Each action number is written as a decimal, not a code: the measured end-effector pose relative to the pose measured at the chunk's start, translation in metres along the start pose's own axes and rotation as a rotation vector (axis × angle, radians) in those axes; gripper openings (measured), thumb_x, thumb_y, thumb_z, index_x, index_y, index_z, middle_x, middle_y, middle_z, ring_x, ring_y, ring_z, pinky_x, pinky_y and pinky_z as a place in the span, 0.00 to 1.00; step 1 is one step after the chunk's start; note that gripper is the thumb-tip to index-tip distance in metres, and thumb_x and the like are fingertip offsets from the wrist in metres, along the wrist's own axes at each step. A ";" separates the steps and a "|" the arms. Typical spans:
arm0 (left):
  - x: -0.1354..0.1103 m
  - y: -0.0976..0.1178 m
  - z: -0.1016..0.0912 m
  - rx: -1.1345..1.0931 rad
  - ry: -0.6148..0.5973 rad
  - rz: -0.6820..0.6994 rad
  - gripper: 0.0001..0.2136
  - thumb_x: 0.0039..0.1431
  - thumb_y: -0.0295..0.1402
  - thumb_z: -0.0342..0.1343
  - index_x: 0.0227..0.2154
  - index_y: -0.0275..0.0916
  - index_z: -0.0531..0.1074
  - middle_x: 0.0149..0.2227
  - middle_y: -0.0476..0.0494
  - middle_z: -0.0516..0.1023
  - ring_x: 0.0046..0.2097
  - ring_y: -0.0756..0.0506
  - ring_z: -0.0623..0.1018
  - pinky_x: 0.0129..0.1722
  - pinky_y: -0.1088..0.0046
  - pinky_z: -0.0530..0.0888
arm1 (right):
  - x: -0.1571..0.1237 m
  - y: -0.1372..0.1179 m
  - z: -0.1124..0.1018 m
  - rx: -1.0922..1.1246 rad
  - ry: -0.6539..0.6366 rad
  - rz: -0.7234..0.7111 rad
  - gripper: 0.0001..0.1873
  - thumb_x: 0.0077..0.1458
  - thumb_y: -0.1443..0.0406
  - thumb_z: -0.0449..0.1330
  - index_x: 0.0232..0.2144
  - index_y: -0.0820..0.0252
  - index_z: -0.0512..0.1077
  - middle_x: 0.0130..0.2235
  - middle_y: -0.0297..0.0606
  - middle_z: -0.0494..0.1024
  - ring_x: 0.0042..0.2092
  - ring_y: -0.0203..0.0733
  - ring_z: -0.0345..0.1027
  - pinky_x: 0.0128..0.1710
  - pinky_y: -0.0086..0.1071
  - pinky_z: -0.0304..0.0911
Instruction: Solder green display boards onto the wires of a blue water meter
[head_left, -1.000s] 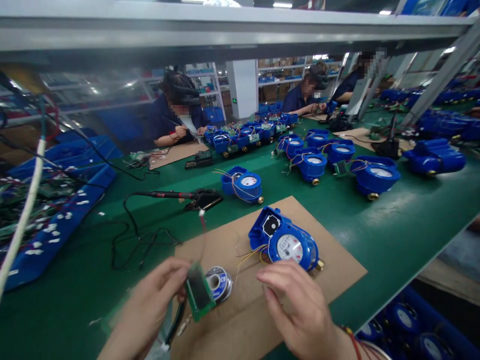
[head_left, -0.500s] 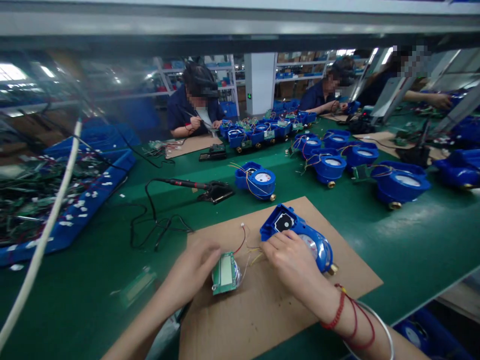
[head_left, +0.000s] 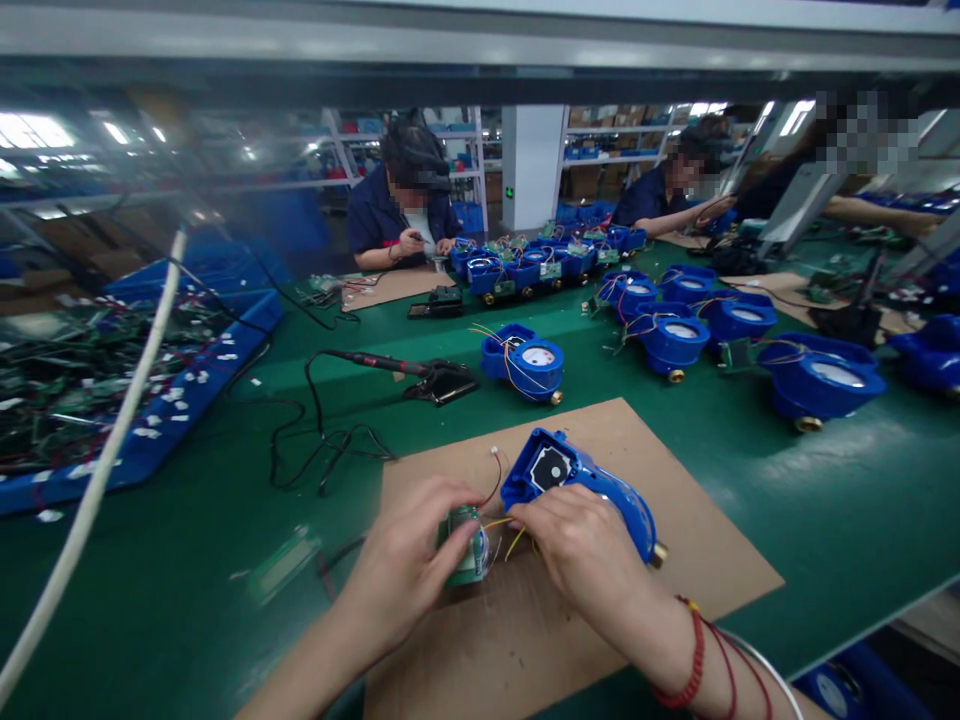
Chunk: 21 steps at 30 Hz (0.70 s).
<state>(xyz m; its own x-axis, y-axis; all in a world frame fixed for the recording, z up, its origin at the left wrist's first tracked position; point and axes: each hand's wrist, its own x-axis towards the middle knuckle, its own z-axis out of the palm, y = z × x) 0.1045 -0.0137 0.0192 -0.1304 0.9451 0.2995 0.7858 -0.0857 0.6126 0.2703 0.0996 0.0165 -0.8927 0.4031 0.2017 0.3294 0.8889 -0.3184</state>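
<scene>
My left hand point(head_left: 416, 545) is closed around a green circuit board point(head_left: 474, 572), thumb in front and fingers over its top. That hand partly covers the board. Thin yellow wires point(head_left: 514, 543) are pinched at the fingertips of my right hand point(head_left: 589, 550), just right of the board. Under and behind this hand lies a blue water meter point(head_left: 630, 500), tilted, with an open box-shaped compartment at its upper left and a brass fitting at its lower right. A thin lead with a white connector point(head_left: 493, 452) rises from the board. Both hands are above a brown cardboard sheet point(head_left: 480, 660).
A soldering iron point(head_left: 367, 360) rests in its black stand, its cable looping left. Another meter point(head_left: 532, 360) stands behind the cardboard, with several more to the right. A blue bin point(head_left: 202, 385) heaped with boards is at left; a loose board point(head_left: 285, 565) lies nearer. Co-workers sit opposite.
My left hand has moved right and closed over the circuit board. My right hand, with the wires, has come slightly closer to it. The water meter has shifted a little left.
</scene>
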 end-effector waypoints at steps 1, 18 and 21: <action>0.003 0.000 0.001 -0.012 -0.007 0.005 0.07 0.59 0.28 0.48 0.40 0.42 0.65 0.40 0.46 0.68 0.45 0.47 0.68 0.43 0.71 0.66 | 0.000 0.000 -0.001 0.008 -0.004 0.000 0.10 0.52 0.74 0.57 0.34 0.57 0.72 0.31 0.31 0.75 0.33 0.39 0.66 0.33 0.31 0.55; -0.005 0.004 -0.006 0.166 0.096 0.017 0.03 0.59 0.30 0.48 0.32 0.40 0.66 0.34 0.47 0.69 0.39 0.45 0.68 0.38 0.66 0.61 | -0.001 -0.013 0.014 0.251 0.069 0.037 0.11 0.60 0.71 0.48 0.41 0.57 0.67 0.36 0.36 0.74 0.38 0.37 0.67 0.40 0.30 0.61; -0.025 -0.013 -0.021 0.250 0.273 -0.207 0.06 0.60 0.36 0.47 0.35 0.41 0.65 0.35 0.48 0.69 0.39 0.46 0.69 0.37 0.69 0.65 | -0.001 -0.013 0.017 0.332 0.149 0.070 0.10 0.61 0.68 0.47 0.40 0.59 0.66 0.36 0.38 0.74 0.37 0.39 0.68 0.38 0.32 0.62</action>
<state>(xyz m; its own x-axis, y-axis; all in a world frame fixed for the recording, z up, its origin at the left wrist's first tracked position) 0.0847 -0.0423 0.0191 -0.4297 0.8133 0.3924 0.8443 0.2077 0.4940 0.2616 0.0837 0.0050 -0.8088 0.5096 0.2935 0.2488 0.7488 -0.6143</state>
